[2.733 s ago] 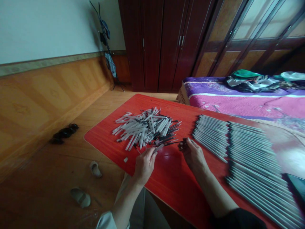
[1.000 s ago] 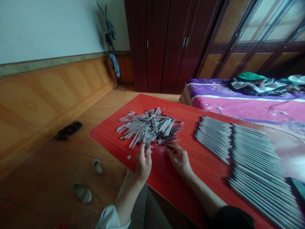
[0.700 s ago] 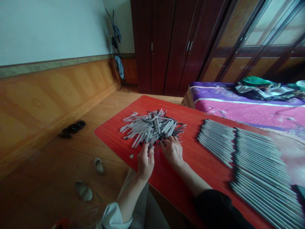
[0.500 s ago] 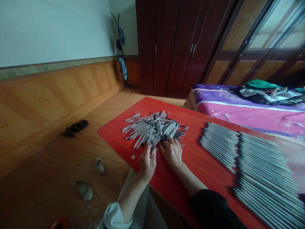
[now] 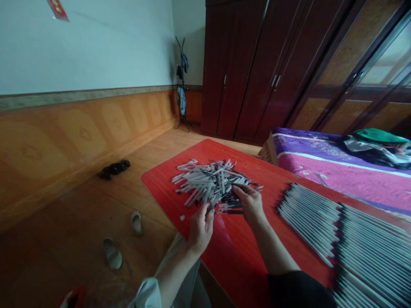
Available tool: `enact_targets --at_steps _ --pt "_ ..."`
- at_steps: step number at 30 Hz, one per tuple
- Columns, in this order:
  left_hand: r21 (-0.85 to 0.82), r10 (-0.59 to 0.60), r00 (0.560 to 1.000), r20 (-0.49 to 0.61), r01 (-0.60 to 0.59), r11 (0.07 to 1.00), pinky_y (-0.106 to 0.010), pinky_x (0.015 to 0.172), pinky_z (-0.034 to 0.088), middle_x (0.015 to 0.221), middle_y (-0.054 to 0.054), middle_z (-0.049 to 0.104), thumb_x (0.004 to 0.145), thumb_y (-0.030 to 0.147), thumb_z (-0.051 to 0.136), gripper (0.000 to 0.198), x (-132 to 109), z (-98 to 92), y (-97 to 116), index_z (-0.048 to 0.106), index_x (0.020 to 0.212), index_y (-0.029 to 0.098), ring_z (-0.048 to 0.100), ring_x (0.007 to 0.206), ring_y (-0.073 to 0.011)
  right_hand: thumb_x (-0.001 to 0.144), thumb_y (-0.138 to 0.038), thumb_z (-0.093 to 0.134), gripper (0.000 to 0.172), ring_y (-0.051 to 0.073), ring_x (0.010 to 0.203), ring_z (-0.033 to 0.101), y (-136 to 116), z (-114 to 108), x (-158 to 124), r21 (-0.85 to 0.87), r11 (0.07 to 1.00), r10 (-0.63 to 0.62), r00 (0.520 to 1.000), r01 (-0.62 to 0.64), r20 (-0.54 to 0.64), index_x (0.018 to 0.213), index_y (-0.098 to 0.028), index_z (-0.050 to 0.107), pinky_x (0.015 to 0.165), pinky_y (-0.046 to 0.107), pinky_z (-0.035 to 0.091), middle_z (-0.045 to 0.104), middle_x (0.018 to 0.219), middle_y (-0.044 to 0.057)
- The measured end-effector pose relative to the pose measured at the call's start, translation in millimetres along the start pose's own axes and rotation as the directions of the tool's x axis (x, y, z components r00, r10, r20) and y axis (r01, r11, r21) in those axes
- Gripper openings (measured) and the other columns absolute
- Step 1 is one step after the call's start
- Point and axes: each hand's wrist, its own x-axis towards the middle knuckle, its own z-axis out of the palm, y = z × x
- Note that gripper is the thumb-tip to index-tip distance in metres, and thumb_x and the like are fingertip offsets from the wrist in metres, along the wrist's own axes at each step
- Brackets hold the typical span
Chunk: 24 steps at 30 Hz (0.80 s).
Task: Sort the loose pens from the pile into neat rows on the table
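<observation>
A loose pile of white pen barrels and thin black refills (image 5: 212, 182) lies near the far left end of a red table (image 5: 237, 252). My left hand (image 5: 201, 226) sits at the pile's near edge, fingers pinched on a white barrel. My right hand (image 5: 250, 201) rests on the pile's right side, fingers curled over black refills. To the right, assembled grey pens (image 5: 337, 239) lie in two neat rows.
A bed with a pink and purple cover (image 5: 337, 171) stands behind the table. Dark wooden wardrobes (image 5: 250, 68) fill the back wall. Slippers (image 5: 112, 252) and dark shoes (image 5: 114, 169) lie on the wooden floor at the left. A coat stand (image 5: 182, 85) occupies the corner.
My right hand has moved from beside the pen rows leftward onto the pile of parts. My left hand stays at the pile's near edge. The camera has swung upward and left.
</observation>
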Motion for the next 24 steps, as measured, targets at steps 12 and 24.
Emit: enact_targets --at_steps 12,24 --pt "0.008 0.008 1.0 0.003 -0.008 1.0 -0.026 0.067 0.054 0.083 -0.01 0.07 0.089 0.024 0.043 0.023 -1.5 4.4 -2.9 0.057 0.104 0.015 0.067 0.073 -0.0181 0.057 -0.034 0.076 0.028 0.011 0.049 0.053 -7.5 -6.4 -2.6 0.062 0.987 0.126 0.949 -0.15 0.29 0.078 -0.016 0.073 0.047 0.023 0.041 0.064 0.057 0.0" --pt "-0.039 -0.051 0.993 0.106 0.056 0.998 -0.025 0.066 0.052 0.087 -0.01 0.069 0.089 0.022 0.044 0.023 1.2 -0.9 3.5 0.056 0.106 0.015 0.066 0.077 -0.0182 0.059 -0.033 0.074 0.023 0.009 0.048 0.049 -12.0 -6.4 -4.3 -0.003 0.993 0.111 0.916 -0.119 0.386 0.075 -0.016 0.072 0.048 0.022 0.04 0.061 0.053 -0.001"
